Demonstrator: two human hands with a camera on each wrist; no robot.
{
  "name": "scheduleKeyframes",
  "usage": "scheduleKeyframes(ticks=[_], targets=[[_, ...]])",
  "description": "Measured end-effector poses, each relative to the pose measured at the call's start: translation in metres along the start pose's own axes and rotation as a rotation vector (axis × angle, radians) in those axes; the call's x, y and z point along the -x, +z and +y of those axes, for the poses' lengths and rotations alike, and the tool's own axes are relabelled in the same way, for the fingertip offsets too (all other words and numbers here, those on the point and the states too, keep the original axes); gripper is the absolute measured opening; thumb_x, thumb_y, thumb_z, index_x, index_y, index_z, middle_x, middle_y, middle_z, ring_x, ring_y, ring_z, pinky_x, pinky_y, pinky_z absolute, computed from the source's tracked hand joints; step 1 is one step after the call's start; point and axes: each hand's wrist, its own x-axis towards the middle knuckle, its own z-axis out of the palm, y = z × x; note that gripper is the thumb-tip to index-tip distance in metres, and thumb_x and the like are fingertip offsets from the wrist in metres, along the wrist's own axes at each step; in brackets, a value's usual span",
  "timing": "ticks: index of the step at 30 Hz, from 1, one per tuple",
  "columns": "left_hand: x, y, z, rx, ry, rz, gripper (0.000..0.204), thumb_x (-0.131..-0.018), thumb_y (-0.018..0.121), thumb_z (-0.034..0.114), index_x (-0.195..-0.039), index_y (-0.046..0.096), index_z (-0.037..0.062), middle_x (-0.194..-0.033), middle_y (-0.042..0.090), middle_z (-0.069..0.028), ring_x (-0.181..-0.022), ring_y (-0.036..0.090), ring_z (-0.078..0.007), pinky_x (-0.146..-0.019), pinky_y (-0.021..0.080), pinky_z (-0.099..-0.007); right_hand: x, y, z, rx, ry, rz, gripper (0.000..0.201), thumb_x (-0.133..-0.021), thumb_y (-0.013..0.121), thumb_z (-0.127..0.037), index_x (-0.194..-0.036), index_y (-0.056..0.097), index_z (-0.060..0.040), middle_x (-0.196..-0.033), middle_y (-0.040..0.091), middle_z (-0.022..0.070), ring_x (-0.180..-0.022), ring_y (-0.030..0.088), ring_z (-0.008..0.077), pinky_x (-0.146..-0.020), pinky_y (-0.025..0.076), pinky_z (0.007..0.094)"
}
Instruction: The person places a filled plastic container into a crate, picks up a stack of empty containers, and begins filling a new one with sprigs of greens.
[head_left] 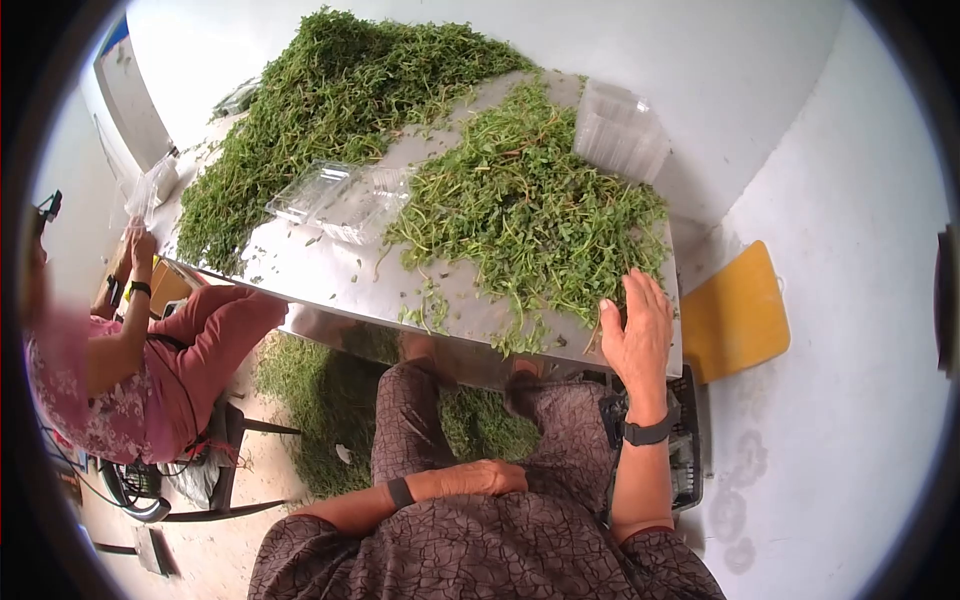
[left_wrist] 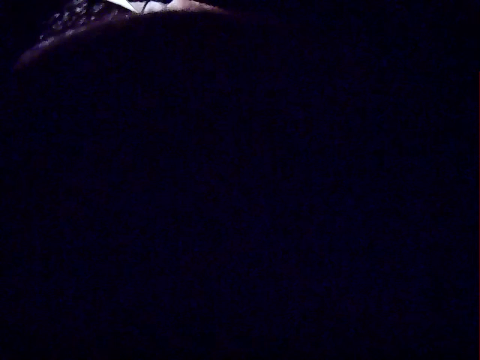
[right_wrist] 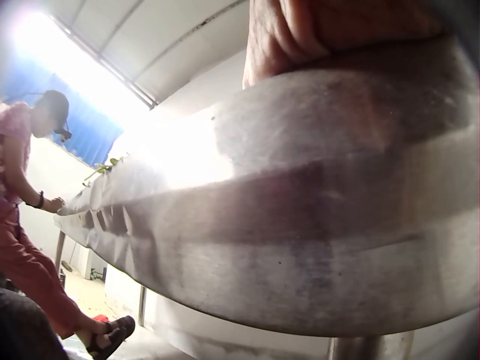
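Observation:
My right hand (head_left: 638, 330) rests at the front right corner of the metal table (head_left: 340, 272), fingers stretched out and thumb spread. Its fingertips lie beside the near heap of leafy green stems (head_left: 530, 200). In the right wrist view, part of that hand (right_wrist: 289, 34) shows above the table's metal edge (right_wrist: 247, 225). Across my lap lies my left hand (head_left: 475, 478), relaxed against the dark patterned clothing with nothing visible in it. The left wrist view is almost wholly black.
A larger heap of greens (head_left: 340, 100) covers the far left. Clear plastic boxes (head_left: 345, 200) and a stack of clear containers (head_left: 620, 130) flank the near heap. More greens (head_left: 320, 410) lie under the table. A seated person (head_left: 130, 370) is at left; a yellow board (head_left: 735, 315) stands right.

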Motion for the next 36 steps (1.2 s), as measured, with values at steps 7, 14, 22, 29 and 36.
scheduleKeyframes(ticks=[7, 14, 22, 29, 36], targets=[[0.007, 0.004, -0.008, 0.068, 0.019, 0.005, 0.025, -0.084, 0.047, 0.001, -0.109, 0.048, 0.0030, -0.099, 0.050, -0.0110, -0.093, 0.054, -0.0290, -0.079, 0.047, -0.0378, 0.000, -0.001, 0.000, -0.002, -0.009, 0.009, 0.041, -0.079, 0.062, -0.014, -0.113, 0.054, 0.0071, -0.121, 0.055, 0.0210, -0.118, 0.046, 0.0353, -0.102, 0.034, 0.0437], [0.007, -0.019, 0.004, 0.230, -0.015, -0.121, 0.036, -0.083, 0.049, 0.001, -0.118, 0.045, 0.0024, -0.109, 0.051, -0.0126, -0.102, 0.053, -0.0309, -0.084, 0.046, -0.0381, 0.001, -0.002, 0.000, -0.018, -0.009, 0.013, 0.041, -0.079, 0.062, -0.014, -0.113, 0.054, 0.0078, -0.120, 0.055, 0.0225, -0.117, 0.046, 0.0358, -0.102, 0.034, 0.0440], [-0.004, -0.077, 0.048, 0.183, -0.218, -0.185, 0.029, -0.092, 0.051, 0.018, -0.113, 0.053, -0.0018, -0.107, 0.057, -0.0167, -0.100, 0.057, -0.0324, -0.084, 0.048, -0.0395, 0.001, -0.002, 0.001, -0.022, -0.003, 0.012, 0.040, -0.079, 0.061, -0.014, -0.112, 0.054, 0.0081, -0.120, 0.054, 0.0223, -0.118, 0.046, 0.0354, -0.102, 0.034, 0.0439], [-0.006, -0.172, 0.110, -0.211, -0.095, 0.255, 0.018, -0.087, 0.060, 0.013, -0.095, 0.061, -0.0028, -0.089, 0.063, -0.0152, -0.080, 0.063, -0.0286, -0.069, 0.054, -0.0365, 0.001, 0.000, 0.002, -0.035, -0.013, 0.014, 0.039, -0.079, 0.062, -0.014, -0.111, 0.054, 0.0070, -0.120, 0.054, 0.0208, -0.118, 0.045, 0.0347, -0.103, 0.032, 0.0444], [0.013, -0.236, 0.119, -0.725, -0.434, 1.085, 0.022, -0.079, 0.062, -0.001, -0.101, 0.059, -0.0011, -0.104, 0.060, -0.0148, -0.060, 0.060, -0.0159, -0.057, 0.049, -0.0267, 0.002, 0.001, 0.002, -0.037, -0.013, 0.011, 0.039, -0.080, 0.062, -0.014, -0.112, 0.054, 0.0061, -0.120, 0.054, 0.0196, -0.118, 0.045, 0.0342, -0.102, 0.033, 0.0447]])
